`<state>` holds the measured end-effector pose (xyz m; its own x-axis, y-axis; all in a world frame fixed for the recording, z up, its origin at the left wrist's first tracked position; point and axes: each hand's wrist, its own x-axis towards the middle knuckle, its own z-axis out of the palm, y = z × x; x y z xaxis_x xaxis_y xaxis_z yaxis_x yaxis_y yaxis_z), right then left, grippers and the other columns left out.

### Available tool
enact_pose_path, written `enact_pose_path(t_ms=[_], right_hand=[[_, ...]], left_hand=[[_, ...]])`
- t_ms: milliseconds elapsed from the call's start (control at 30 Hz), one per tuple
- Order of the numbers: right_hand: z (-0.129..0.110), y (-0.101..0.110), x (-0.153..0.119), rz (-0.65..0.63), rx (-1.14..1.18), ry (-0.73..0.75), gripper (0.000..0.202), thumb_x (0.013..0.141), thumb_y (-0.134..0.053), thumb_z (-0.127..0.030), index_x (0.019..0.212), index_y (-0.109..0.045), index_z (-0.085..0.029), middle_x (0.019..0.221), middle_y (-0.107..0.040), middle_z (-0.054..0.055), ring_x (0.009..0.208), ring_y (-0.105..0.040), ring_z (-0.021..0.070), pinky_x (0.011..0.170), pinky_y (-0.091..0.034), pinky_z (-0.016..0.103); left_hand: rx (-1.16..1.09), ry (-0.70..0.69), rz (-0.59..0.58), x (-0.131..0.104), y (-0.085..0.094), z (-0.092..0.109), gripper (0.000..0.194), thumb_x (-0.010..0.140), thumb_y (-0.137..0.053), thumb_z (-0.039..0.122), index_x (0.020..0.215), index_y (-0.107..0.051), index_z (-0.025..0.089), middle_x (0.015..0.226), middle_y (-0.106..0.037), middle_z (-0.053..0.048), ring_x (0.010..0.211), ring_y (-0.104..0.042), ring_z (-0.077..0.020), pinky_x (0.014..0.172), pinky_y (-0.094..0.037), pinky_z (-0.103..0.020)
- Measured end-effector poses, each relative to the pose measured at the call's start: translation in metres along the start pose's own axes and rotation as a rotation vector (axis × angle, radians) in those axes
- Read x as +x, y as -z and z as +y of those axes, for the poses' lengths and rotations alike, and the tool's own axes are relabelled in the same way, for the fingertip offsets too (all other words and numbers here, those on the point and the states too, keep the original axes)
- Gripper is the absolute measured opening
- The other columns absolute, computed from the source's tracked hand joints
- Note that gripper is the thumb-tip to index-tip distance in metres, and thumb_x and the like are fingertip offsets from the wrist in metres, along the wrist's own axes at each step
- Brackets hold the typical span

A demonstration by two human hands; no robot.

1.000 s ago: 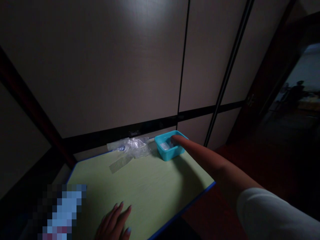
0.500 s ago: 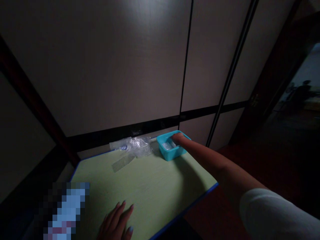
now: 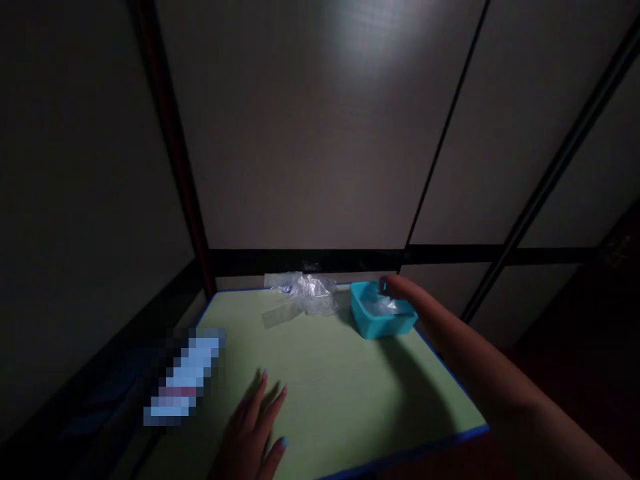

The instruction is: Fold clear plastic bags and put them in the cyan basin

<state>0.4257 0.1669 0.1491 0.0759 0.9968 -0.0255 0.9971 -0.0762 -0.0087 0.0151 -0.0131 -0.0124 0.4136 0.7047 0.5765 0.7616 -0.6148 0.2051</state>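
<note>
My left hand (image 3: 257,427) lies flat on the green tabletop (image 3: 325,373), fingers spread and holding nothing. At the far right of the table, my right hand (image 3: 393,287) reaches over the rim of a turquoise plastic basket (image 3: 383,327). Its fingers are bent down and drawn together; whatever is between them is hidden. Clear crumpled plastic (image 3: 383,307) sits inside the basket just below that hand. Left of the basket, several clear plastic bags (image 3: 315,297) lie in a loose heap near the table's back edge.
A pixelated bright rectangle (image 3: 187,377) shows at the table's left edge. Tall cabinet panels (image 3: 310,147) stand right behind the table. Blue edging (image 3: 450,439) runs along the tabletop. The room is dim, with a dark red floor at the right.
The view has turned, so the table and basket sit further right in the picture. My right hand has risen slightly toward the basket's rim. The left hand stays spread on the table.
</note>
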Motion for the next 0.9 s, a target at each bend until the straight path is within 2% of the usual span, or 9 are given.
enact_pose_path(t_ms=[100, 233, 367, 433, 533, 633, 700, 833, 900], right_hand=[[-0.02, 0.024, -0.003, 0.111, 0.016, 0.061, 0.026, 0.095, -0.053, -0.032, 0.113, -0.061, -0.014, 0.109, -0.064, 0.011, 0.096, -0.062, 0.0225, 0.082, -0.051, 0.038], [-0.084, 0.028, -0.013, 0.212, 0.09, 0.285, 0.031, 0.098, -0.041, -0.03, 0.118, -0.059, -0.016, 0.112, -0.065, 0.014, 0.099, -0.061, 0.0235, 0.083, -0.045, 0.033], [-0.164, -0.016, -0.021, 0.071, 0.161, 0.582, 0.038, 0.093, -0.052, -0.038, 0.128, -0.056, -0.023, 0.133, -0.057, 0.009, 0.12, -0.053, 0.0212, 0.099, -0.038, 0.032], [-0.196, -0.047, -0.025, -0.019, 0.165, 0.643, 0.06, 0.09, -0.056, -0.045, 0.143, -0.042, -0.022, 0.151, -0.037, 0.013, 0.137, -0.036, 0.0269, 0.11, -0.028, 0.044], [-0.23, -0.088, -0.033, -0.15, 0.169, 0.659, 0.065, 0.096, -0.038, -0.051, 0.15, -0.03, -0.016, 0.156, -0.021, 0.021, 0.144, -0.02, 0.0325, 0.11, -0.016, 0.061], [-0.246, -0.11, -0.048, -0.207, 0.207, 0.711, 0.068, 0.097, -0.03, -0.055, 0.153, -0.021, -0.017, 0.158, -0.01, 0.019, 0.146, -0.01, 0.03, 0.111, -0.003, 0.062], [-0.246, -0.114, -0.062, -0.235, 0.216, 0.794, 0.068, 0.095, -0.036, -0.053, 0.153, -0.02, -0.021, 0.158, -0.01, 0.017, 0.146, -0.01, 0.0286, 0.11, 0.001, 0.063], [-0.222, -0.103, -0.092, -0.188, 0.275, 0.957, 0.059, 0.092, -0.049, -0.043, 0.148, -0.033, -0.032, 0.155, -0.027, 0.013, 0.143, -0.025, 0.0277, 0.109, 0.001, 0.066], [-0.205, -0.094, -0.101, -0.084, 0.316, 0.964, 0.057, 0.092, -0.05, -0.044, 0.146, -0.036, -0.035, 0.156, -0.026, 0.008, 0.143, -0.024, 0.027, 0.11, 0.001, 0.064]], left_hand=[[-0.009, 0.068, 0.024, 0.002, 0.004, 0.01, 0.071, 0.081, -0.055, 0.016, 0.147, -0.034, 0.031, 0.16, -0.017, -0.008, 0.135, -0.041, -0.0321, 0.1, -0.049, -0.044], [-0.006, 0.092, 0.037, 0.003, 0.001, 0.012, 0.076, 0.08, -0.059, 0.018, 0.149, -0.03, 0.031, 0.16, -0.012, -0.009, 0.136, -0.039, -0.0339, 0.099, -0.05, -0.043], [-0.012, 0.12, 0.029, 0.002, -0.003, 0.011, 0.074, 0.081, -0.06, 0.018, 0.148, -0.031, 0.029, 0.16, -0.012, -0.009, 0.136, -0.039, -0.0329, 0.101, -0.048, -0.043], [-0.014, 0.137, 0.009, 0.002, -0.004, 0.012, 0.072, 0.082, -0.06, 0.02, 0.148, -0.033, 0.028, 0.16, -0.012, -0.01, 0.137, -0.037, -0.0331, 0.103, -0.046, -0.044], [-0.021, 0.159, -0.041, 0.002, -0.005, 0.012, 0.068, 0.084, -0.059, 0.022, 0.147, -0.034, 0.026, 0.159, -0.011, -0.012, 0.139, -0.033, -0.0339, 0.104, -0.045, -0.047], [-0.042, 0.169, -0.09, 0.0, -0.007, 0.009, 0.067, 0.085, -0.059, 0.025, 0.148, -0.034, 0.024, 0.159, -0.012, -0.015, 0.141, -0.03, -0.0346, 0.105, -0.043, -0.05], [-0.047, 0.188, -0.099, -0.002, -0.009, 0.006, 0.067, 0.087, -0.058, 0.027, 0.149, -0.032, 0.025, 0.159, -0.014, -0.014, 0.142, -0.026, -0.0348, 0.106, -0.041, -0.053], [-0.072, 0.22, -0.07, -0.003, -0.013, 0.001, 0.06, 0.09, -0.052, 0.028, 0.147, -0.034, 0.026, 0.159, -0.018, -0.012, 0.143, -0.023, -0.0329, 0.109, -0.038, -0.054], [-0.084, 0.231, -0.04, -0.003, -0.016, -0.002, 0.057, 0.092, -0.05, 0.029, 0.146, -0.036, 0.024, 0.158, -0.022, -0.013, 0.143, -0.025, -0.0318, 0.109, -0.038, -0.053]])
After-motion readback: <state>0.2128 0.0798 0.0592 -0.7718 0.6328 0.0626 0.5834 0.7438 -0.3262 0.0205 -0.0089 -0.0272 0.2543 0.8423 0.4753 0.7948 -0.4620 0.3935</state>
